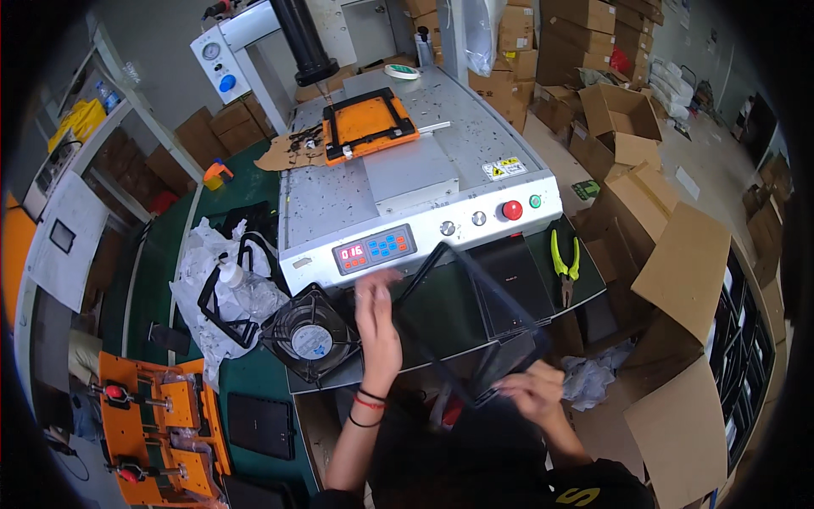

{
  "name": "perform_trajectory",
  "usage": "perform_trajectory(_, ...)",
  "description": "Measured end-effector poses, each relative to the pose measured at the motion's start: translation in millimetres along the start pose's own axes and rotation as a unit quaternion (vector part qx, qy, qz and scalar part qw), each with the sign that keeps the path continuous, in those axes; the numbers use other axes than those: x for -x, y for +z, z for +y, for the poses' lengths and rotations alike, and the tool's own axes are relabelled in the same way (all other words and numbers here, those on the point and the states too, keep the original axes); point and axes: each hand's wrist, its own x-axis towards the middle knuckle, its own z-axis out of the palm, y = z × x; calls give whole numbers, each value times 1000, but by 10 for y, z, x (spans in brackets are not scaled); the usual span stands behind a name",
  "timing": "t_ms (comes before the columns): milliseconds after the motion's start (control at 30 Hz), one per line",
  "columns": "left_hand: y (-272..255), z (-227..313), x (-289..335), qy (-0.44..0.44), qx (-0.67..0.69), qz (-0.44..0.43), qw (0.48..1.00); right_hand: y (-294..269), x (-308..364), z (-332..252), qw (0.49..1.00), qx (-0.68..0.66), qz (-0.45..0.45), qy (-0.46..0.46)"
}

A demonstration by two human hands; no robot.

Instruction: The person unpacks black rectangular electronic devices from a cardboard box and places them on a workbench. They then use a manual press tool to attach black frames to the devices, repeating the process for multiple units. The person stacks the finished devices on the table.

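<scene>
Black frame (421, 276) pinched in right hand (536, 392); left hand (378, 331) empty, fingers extended

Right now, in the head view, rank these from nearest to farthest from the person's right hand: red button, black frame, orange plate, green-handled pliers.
1. Black frame: held in the right hand.
2. Green-handled pliers: ahead, slightly right.
3. Red button: farther ahead, on the machine's front.
4. Orange plate: farthest, ahead and left, atop the machine.
</scene>
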Motion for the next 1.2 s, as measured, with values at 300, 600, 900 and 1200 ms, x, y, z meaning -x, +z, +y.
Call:
perform_trajectory(300, 103, 171, -2624, -128, -515, 11, 848, -188, -314, 32, 959, 1, 274, 75)
perform_trajectory(600, 621, -90, -3099, -243, -613, -84, 747, -652, -37, 90, 958, 111, 250, 84)
perform_trajectory(900, 109, 261, -3160, -233, -467, -139, 841, -580, -846, 178, 950, -54, 279, 132)
perform_trajectory(1200, -395, 2003, -266, 17, -324, 12, 946, 452, -2569, 943, 984, -127, 90, 81)
